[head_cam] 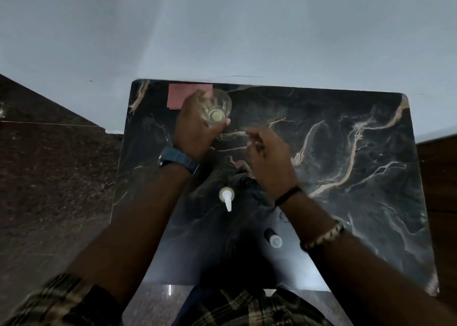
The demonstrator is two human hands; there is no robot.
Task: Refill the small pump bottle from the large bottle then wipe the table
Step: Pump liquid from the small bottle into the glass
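Table (pixel 346 202): a dark marble-patterned top with pale veins, set against a grey wall.
Large bottle (pixel 217 108): a clear bottle stood at the far left part of the table, seen from above; its open mouth showed a yellowish liquid inside.
Left hand (pixel 195 125): it gripped the large bottle, fingers curled round the far side and the thumb pressed along the near side.
Left wrist: it wore a blue watch (pixel 176 159).
Right hand (pixel 268 157): it hovered above the middle of the table, just to the right of the large bottle and apart from it; the fingers were drawn together at the tips, but motion blur kept me from telling whether they pinched anything.
Right arm: it carried a dark band (pixel 288 196) at the wrist and a beaded bracelet (pixel 324 235) further up.
Pump top (pixel 226 197): a white pump with its nozzle pointing toward the near edge, between the two forearms; whether it lay loose or sat on a bottle could not be told.
Small bottle (pixel 273 239): a dark body with a pale round top, near the right forearm, well apart from the large bottle.
Cloth (pixel 189 96): a pink folded square lay flat at the far left corner, partly hidden behind the left hand.
Sleeves: plaid.
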